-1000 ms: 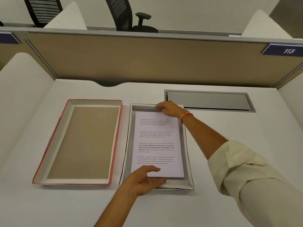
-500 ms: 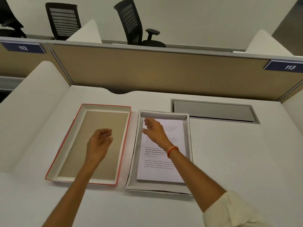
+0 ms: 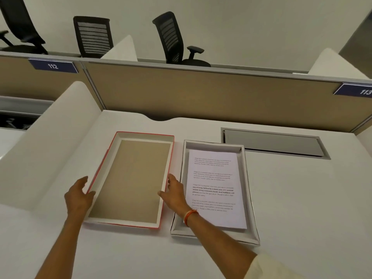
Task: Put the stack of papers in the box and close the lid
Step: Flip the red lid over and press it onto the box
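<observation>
The stack of printed papers (image 3: 216, 214) lies flat inside the shallow white box (image 3: 249, 178) on the right part of the desk. To its left, the red-edged lid (image 3: 130, 182) rests upside down, its brown inside facing up. My left hand (image 3: 77, 198) clasps the lid's left long rim, thumb over the edge. My right hand (image 3: 175, 193) clasps the lid's right long rim, between lid and box, with my forearm crossing the box's near left corner. The lid still sits flat on the desk.
A grey cable hatch (image 3: 271, 142) is set into the desk behind the box. A beige partition (image 3: 201, 93) closes the far side and a white curved divider (image 3: 50, 148) the left. Black office chairs (image 3: 173, 39) stand beyond the partition.
Both hands have left the papers and box and moved left to the lid's two long sides. The papers stay in the box. My view has tilted up and to the left.
</observation>
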Motion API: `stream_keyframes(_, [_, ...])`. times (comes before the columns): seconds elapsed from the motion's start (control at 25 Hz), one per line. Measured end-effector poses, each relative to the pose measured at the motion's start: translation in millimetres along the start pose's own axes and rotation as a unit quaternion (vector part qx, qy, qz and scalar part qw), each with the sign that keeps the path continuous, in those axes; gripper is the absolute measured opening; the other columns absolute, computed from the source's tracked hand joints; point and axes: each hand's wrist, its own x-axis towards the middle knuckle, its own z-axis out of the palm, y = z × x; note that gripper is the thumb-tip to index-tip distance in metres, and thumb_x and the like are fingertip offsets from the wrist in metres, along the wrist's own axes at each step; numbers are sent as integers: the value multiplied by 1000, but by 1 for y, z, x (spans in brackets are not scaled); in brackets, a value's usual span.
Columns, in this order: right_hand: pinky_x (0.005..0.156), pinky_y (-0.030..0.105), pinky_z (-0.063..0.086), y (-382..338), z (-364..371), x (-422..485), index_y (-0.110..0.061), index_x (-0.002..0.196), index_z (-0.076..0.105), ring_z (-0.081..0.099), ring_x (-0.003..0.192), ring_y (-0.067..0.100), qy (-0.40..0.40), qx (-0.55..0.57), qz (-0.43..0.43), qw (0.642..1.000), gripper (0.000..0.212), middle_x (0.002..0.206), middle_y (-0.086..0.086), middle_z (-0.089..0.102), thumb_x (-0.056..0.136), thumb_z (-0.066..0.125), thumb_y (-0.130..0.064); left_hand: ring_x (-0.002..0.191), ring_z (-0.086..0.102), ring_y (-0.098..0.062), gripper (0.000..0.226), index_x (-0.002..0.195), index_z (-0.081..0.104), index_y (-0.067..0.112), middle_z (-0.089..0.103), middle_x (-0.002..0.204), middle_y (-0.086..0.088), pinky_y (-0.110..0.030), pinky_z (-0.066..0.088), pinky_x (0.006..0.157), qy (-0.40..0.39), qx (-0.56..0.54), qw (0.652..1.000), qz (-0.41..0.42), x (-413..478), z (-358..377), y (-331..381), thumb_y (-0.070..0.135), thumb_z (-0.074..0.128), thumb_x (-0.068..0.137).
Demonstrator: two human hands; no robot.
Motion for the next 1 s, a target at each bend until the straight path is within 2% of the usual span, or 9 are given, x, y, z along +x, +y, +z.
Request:
stream_keyframes(0.04, [97, 31, 53, 3, 3, -2, -11, 130, 49, 63, 115, 23, -4, 4, 5, 1000, 59, 126, 7, 63, 78, 73, 1, 116, 63, -45, 57, 132, 58, 1, 65, 128, -25, -54, 44, 108, -7, 4, 1000, -12, 2, 0, -3, -3, 76, 78])
stream_keyframes(0.12, [91, 24, 55, 8, 8, -4, -13, 129, 50, 65, 111, 22, -8, 13, 2, 1000, 58, 122, 7, 65, 78, 70, 6, 108, 66, -46, 49, 127, 63, -2, 69, 120, -25, -55, 47, 105, -16, 16, 999, -24, 2, 1, -7, -4, 73, 80])
stream_keyframes(0.24, [86, 17, 52, 11, 10, -4, -14, 129, 51, 65, 104, 15, -5, 12, -9, 1000, 56, 121, 6, 66, 79, 70, 4, 103, 67, -47, 38, 121, 68, -2, 72, 114, -26, -55, 50, 101, -6, 14, 999, -28, -4, 2, -7, -3, 67, 83])
stream_keyframes(0.4, [94, 24, 52, 8, 8, -4, -11, 132, 49, 64, 114, 23, -15, -8, -6, 1000, 59, 125, 8, 64, 79, 71, 4, 97, 67, -49, 36, 118, 70, 0, 73, 109, -27, -55, 54, 94, 44, 3, 999, -24, -20, -7, 8, -6, 58, 85])
stream_keyframes(0.56, [103, 20, 37, -19, 0, -7, -13, 145, 34, 48, 131, 19, 14, -38, -41, 998, 73, 142, 3, 50, 83, 72, -14, 84, 69, -49, 42, 117, 71, 2, 74, 103, -28, -50, 57, 81, 109, 23, 994, 16, -41, -30, 51, -12, 55, 80])
stream_keyframes(0.68, [109, 30, 40, -57, 3, -8, -10, 145, 35, 45, 135, 24, -17, -11, -61, 998, 70, 147, 10, 45, 87, 69, -28, 86, 68, -50, 47, 123, 68, 5, 72, 105, -30, -48, 56, 78, 133, 54, 989, 38, -60, -44, 92, -12, 56, 81])
stream_keyframes(0.8, [98, 25, 46, -100, 9, -10, -9, 137, 46, 55, 126, 22, -36, 45, -76, 995, 60, 138, 8, 55, 89, 63, -41, 80, 65, -50, 42, 120, 68, 4, 71, 94, -32, -46, 51, 68, 147, 99, 981, 84, -86, -47, 129, -11, 54, 83])
stream_keyframes(0.88, [98, 30, 51, -125, 10, -9, -7, 137, 47, 62, 117, 21, -46, 107, -74, 990, 64, 131, 10, 60, 89, 60, -46, 72, 63, -46, 32, 118, 66, 3, 69, 89, -30, -45, 49, 64, 151, 126, 973, 119, -106, -43, 148, -5, 52, 91])
stream_keyframes(1.0, [90, 33, 58, -149, 7, -7, -3, 134, 49, 70, 100, 23, -75, 176, -64, 979, 65, 115, 13, 66, 87, 65, -44, 84, 67, -49, 30, 125, 61, -1, 70, 104, -30, -54, 55, 76, 152, 118, 973, 131, -129, -38, 168, 6, 47, 99])
